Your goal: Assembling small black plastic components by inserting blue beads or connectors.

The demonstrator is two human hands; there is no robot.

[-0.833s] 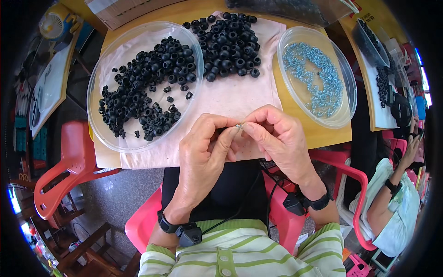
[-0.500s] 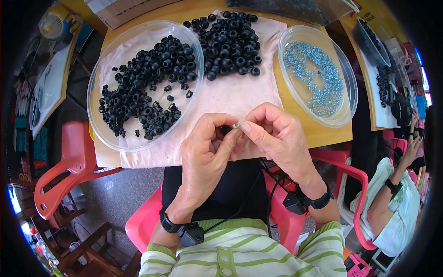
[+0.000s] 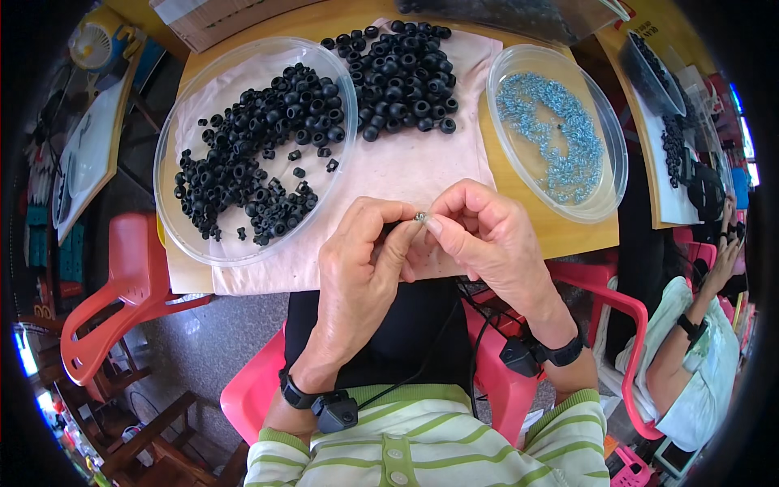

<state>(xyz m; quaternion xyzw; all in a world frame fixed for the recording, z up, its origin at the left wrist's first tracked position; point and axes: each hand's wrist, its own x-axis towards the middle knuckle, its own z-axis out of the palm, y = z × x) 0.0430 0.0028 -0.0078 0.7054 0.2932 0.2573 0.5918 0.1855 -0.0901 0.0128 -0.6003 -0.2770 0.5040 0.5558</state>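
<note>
Screw (image 3: pixel 420 217), small and silvery, pinched between my left hand (image 3: pixel 361 276) and right hand (image 3: pixel 487 243) fingertips over the desk's near edge, fingers closed on it. Fitting step, I judge; next needs a black ring from the left dish (image 3: pixel 170 162).

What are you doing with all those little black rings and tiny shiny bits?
A person sits at a wooden table with both hands together over a pale pink cloth. The left hand and the right hand pinch one small silvery metal piece between their fingers. A clear plastic tray of small black rubber rings lies to the left, a loose pile of the same black rings sits on the cloth, and a clear plastic tray of little silvery-blue metal pieces lies to the right.
</note>
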